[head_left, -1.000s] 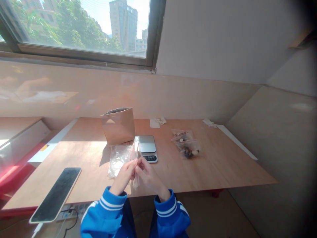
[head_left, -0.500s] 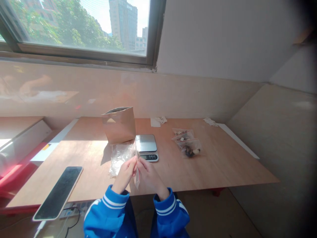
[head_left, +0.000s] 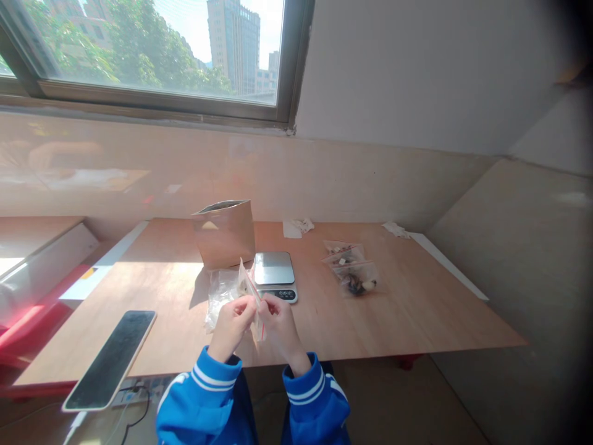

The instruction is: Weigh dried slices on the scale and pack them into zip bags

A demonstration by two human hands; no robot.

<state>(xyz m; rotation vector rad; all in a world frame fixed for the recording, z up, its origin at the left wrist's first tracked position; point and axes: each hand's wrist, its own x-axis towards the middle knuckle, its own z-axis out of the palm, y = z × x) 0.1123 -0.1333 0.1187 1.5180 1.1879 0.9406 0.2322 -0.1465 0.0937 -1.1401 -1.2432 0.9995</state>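
A small clear zip bag (head_left: 246,279) with a red seal line is pinched between both hands near the table's front. My left hand (head_left: 233,322) is closed on one side of it, and my right hand (head_left: 279,322) grips the other. Whether the bag's mouth is parted, I cannot tell. Just behind the hands stands a digital scale (head_left: 273,269) with a bare metal plate. Left of the scale lies a pile of clear plastic bags (head_left: 217,303), partly hidden by my left hand. An upright brown paper pouch (head_left: 225,238) with its top gaping stands behind that pile.
Several filled zip bags (head_left: 356,278) lie right of the scale, with dark and pale pieces inside. A phone (head_left: 111,361) on a cable is at the left front edge. Crumpled white paper (head_left: 302,226) sits by the wall. The wooden table (head_left: 430,296) meets the right wall.
The zip bag has tilted, its upper end now leaning left above my fingers. My right hand has shifted slightly, and the view has moved a little. Nothing else on the table has moved.
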